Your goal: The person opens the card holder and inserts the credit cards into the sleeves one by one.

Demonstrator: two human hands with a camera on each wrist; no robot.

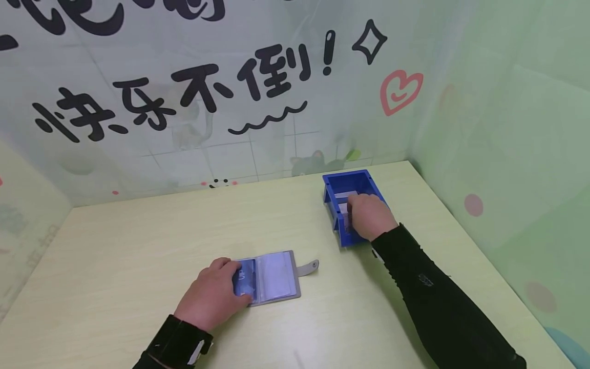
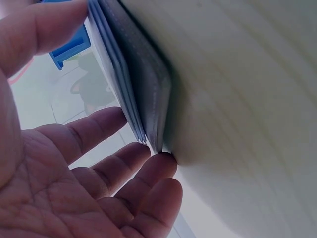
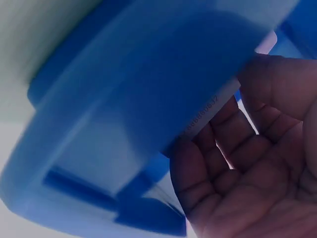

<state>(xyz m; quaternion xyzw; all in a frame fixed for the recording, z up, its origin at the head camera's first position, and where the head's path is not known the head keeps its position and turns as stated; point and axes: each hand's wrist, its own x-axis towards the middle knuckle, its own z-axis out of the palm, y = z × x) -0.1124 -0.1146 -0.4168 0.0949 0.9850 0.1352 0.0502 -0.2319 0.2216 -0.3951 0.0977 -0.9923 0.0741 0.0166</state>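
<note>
An open card holder with clear sleeves and a snap strap lies on the table. A blue card shows in its left side. My left hand holds that left side between thumb and fingers; the left wrist view shows the stacked sleeves edge-on. My right hand reaches into a blue bin at the back right. In the right wrist view its fingers are curled at a pale card with printed digits, partly hidden by the bin wall.
The light wooden table meets a printed cloth backdrop behind and a green one at right. More pale cards lie inside the bin.
</note>
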